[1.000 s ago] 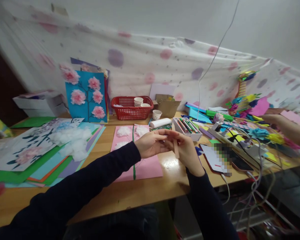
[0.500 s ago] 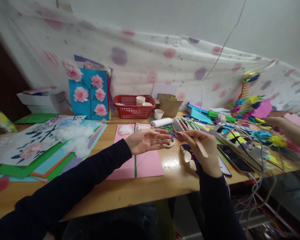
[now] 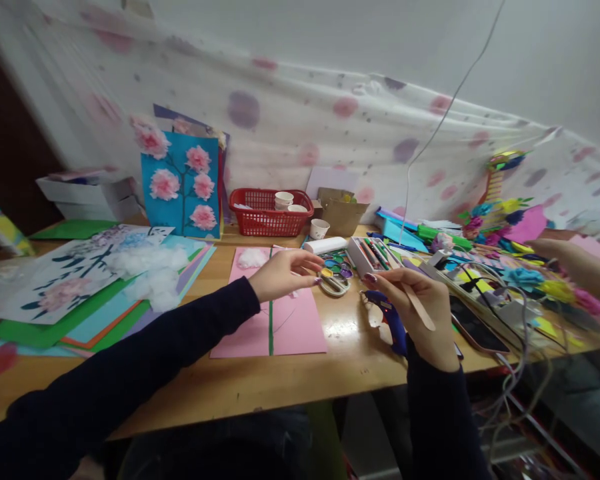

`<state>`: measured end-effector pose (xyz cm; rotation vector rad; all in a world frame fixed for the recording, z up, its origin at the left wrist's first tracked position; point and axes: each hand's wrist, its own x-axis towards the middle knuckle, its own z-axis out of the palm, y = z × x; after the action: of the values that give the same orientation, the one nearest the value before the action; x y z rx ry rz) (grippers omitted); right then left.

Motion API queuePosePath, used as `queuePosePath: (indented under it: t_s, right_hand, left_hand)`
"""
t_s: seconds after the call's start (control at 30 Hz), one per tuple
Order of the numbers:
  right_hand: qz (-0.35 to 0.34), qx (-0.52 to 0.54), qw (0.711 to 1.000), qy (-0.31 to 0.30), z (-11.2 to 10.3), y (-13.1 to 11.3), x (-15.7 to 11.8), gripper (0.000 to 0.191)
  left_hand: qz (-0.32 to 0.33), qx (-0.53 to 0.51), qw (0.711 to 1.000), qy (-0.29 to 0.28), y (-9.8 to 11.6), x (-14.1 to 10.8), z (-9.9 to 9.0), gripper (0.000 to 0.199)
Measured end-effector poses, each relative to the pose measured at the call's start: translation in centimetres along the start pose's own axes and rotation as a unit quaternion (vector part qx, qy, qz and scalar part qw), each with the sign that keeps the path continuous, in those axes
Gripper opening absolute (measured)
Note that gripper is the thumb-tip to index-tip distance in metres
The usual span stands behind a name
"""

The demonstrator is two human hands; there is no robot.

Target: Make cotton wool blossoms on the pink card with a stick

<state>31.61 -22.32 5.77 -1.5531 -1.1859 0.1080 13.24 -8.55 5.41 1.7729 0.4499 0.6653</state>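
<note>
My right hand (image 3: 433,320) holds a wooden craft stick (image 3: 420,308), its rounded end sticking out below the fingers; the thumb and fingertips point left. Close under it lies a blue glue gun (image 3: 389,313) on the table. My left hand (image 3: 277,277) hovers over the pink sheet (image 3: 300,330), fingers stretched out to the right with nothing seen in them. The sheet carries a green vertical strip (image 3: 271,333), thin drawn lines and a white cotton tuft (image 3: 253,258). Just beyond my left fingertips lie scissors and a pale ring-shaped object (image 3: 335,288).
A red basket (image 3: 270,223) with paper cups, a single paper cup (image 3: 319,229) and a box of pens (image 3: 370,253) stand behind. Coloured paper and cotton (image 3: 155,273) lie left. A phone (image 3: 475,325), power strips and cables are right, near another person's arm (image 3: 580,263).
My left hand has turned from palm-up to palm-down and drawn slightly left. My right hand has moved right and a little down with the craft stick, so the hands are farther apart.
</note>
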Motion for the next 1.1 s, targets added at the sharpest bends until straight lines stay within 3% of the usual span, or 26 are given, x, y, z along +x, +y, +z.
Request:
queuePosePath:
  t_s: [0.13,0.27,0.4,0.5,0.7,0.93,1.03,1.1]
  right_hand:
    - [0.007,0.015,1.0,-0.021,0.4,-0.7,-0.1,0.018]
    - [-0.014,0.003,0.999,-0.041,0.4,-1.0,-0.4,0.018]
    - [-0.04,0.009,0.995,-0.094,0.3,-1.3,-0.6,0.015]
    - [-0.031,0.022,0.996,-0.085,0.3,-1.6,-0.7,0.015]
    - [0.045,0.137,0.976,-0.162,-0.4,-2.0,-0.6,0.027]
    - [0.056,0.204,0.957,-0.2,1.6,-1.4,-0.6,0.04]
    - [0.058,0.203,0.955,-0.209,2.9,-1.1,-0.7,0.033]
    - [0.061,0.216,0.955,-0.193,3.2,-0.7,-0.7,0.024]
  left_hand:
    - [0.023,-0.024,0.997,-0.064,0.7,1.4,3.5,0.045]
    - [-0.028,-0.057,0.993,-0.1,1.2,2.2,5.5,0.015]
    - [-0.077,-0.05,0.988,-0.122,1.6,2.0,4.4,0.009]
    - [-0.095,-0.048,0.985,-0.132,1.7,1.5,2.7,0.008]
    - [-0.047,-0.067,0.992,-0.098,1.2,1.0,0.7,0.016]
    - [0.124,-0.048,0.991,0.024,1.6,1.2,2.3,0.013]
    - [0.124,-0.037,0.99,0.061,2.0,1.2,3.1,0.019]
    - [0.099,-0.08,0.991,0.047,2.0,1.2,3.3,0.024]
